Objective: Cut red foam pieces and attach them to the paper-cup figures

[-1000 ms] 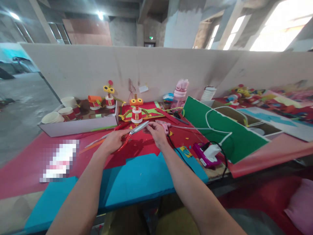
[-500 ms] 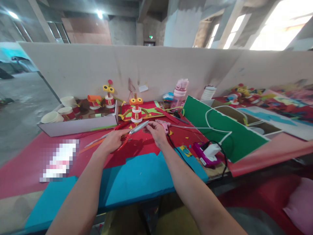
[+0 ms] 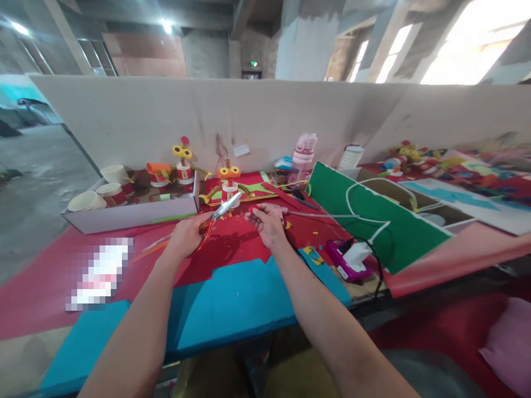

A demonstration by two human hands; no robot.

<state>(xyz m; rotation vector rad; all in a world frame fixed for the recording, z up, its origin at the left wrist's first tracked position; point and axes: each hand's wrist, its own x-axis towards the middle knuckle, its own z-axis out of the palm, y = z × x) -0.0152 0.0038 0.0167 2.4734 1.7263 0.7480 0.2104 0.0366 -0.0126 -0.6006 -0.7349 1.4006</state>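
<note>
My left hand (image 3: 188,236) is wrapped round the handles of red-handled scissors (image 3: 226,207), whose blades point up and to the right. My right hand (image 3: 267,222) pinches a small red piece (image 3: 253,209) between thumb and fingers, just right of the blade tips and apart from them. Behind the blades stands a cup figure (image 3: 229,182) with yellow eyes and coiled arms. A pink glue gun (image 3: 281,211) lies beyond my right hand, partly hidden by it.
A white box (image 3: 136,214) with cups and another figure is at the left. A green panel (image 3: 373,221) leans at the right, beside a purple power strip (image 3: 346,264). Blue sheets (image 3: 232,304) cover the front edge. A pink bottle (image 3: 302,160) stands at the back.
The scissors have moved left and their blades have turned more upward, away from my right hand. My right hand has turned slightly, and the small red piece now shows in its fingers.
</note>
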